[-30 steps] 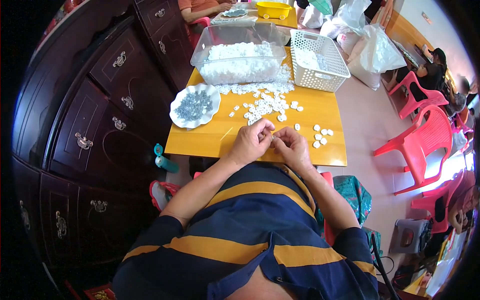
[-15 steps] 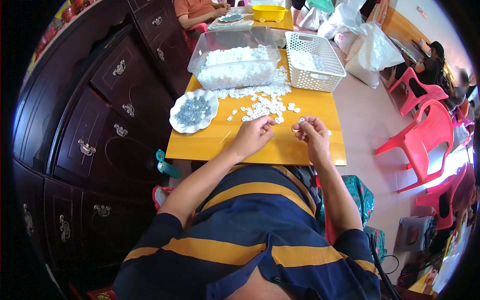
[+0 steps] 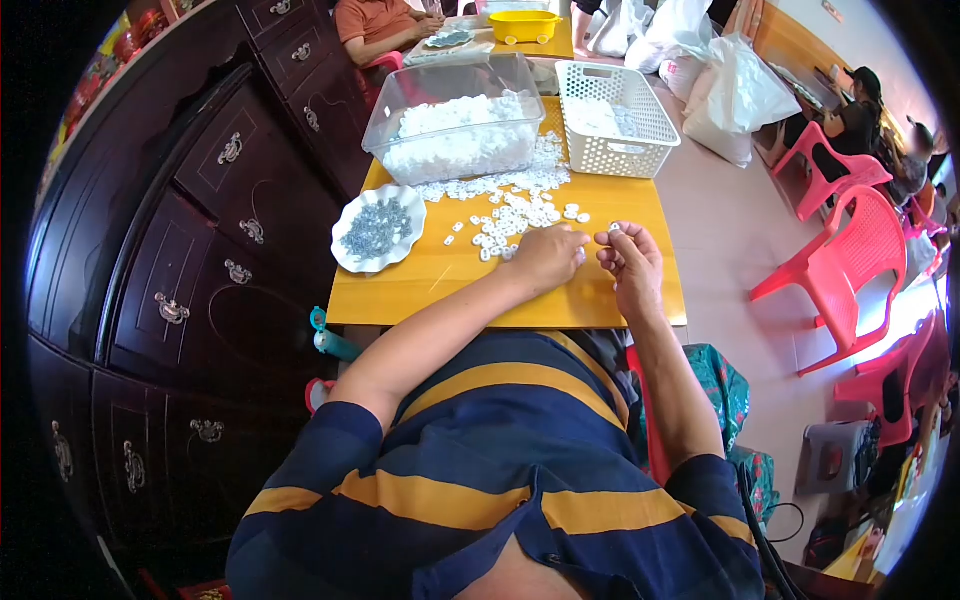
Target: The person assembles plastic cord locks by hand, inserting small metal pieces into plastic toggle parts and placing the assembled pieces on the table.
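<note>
My right hand [image 3: 634,268] is closed in a pinch on a small white plastic piece [image 3: 615,228], held above the table's front right part. Just beside it, my left hand [image 3: 548,260] is closed too, its fingertips pointing at the right hand; what they hold is too small to make out. Beyond the left hand lies a loose pile of small white pieces with holes [image 3: 510,218]. Left of the pile stands a white wavy-edged plate [image 3: 341,252] with many small grey, clear-looking parts [image 3: 378,229].
A clear plastic bin [image 3: 455,82] of white pieces and a white perforated basket [image 3: 622,160] stand at the table's [image 3: 400,300] back, with more pieces spilled before them. Dark cabinets [image 3: 200,250] line the left. Pink chairs [image 3: 850,260] stand right. Another person [image 3: 375,30] sits beyond.
My left hand has moved right, close to my right hand. The right hand keeps its pinch on the white piece, slightly higher. The view has shifted a little.
</note>
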Demonstrator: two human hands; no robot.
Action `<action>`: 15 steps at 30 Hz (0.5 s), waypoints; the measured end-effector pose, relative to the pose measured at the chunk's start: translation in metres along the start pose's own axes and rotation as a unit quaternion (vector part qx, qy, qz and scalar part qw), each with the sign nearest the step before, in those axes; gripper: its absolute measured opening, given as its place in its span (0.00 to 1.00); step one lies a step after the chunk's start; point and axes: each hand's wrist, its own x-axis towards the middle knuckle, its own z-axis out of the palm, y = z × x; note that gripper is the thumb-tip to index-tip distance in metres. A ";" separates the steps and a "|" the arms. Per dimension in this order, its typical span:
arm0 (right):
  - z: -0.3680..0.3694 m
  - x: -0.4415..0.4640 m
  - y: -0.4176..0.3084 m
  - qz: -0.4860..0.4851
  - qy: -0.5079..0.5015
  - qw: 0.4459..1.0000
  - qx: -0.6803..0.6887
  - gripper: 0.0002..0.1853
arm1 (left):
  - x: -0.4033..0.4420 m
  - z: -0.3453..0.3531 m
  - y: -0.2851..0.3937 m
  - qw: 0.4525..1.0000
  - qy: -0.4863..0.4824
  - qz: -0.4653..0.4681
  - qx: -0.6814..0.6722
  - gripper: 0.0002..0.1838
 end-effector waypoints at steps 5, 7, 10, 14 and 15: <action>-0.001 0.001 0.003 0.006 0.002 1.000 -0.010 0.08 | 0.003 0.002 -0.003 0.999 -0.022 -0.033 -0.008 0.08; -0.001 0.001 0.004 0.007 -0.008 1.000 -0.007 0.08 | 0.003 0.001 -0.003 0.998 -0.035 -0.052 -0.016 0.08; 0.001 -0.001 0.004 0.010 -0.015 1.000 -0.004 0.07 | 0.002 -0.004 0.000 0.995 -0.058 -0.082 -0.030 0.08; 0.001 0.000 0.007 0.020 -0.017 1.000 -0.008 0.06 | -0.008 -0.004 0.001 0.996 -0.039 -0.072 -0.043 0.09; 0.002 -0.001 0.007 0.022 -0.019 0.999 -0.015 0.06 | -0.013 -0.004 0.002 0.996 -0.040 -0.072 -0.045 0.09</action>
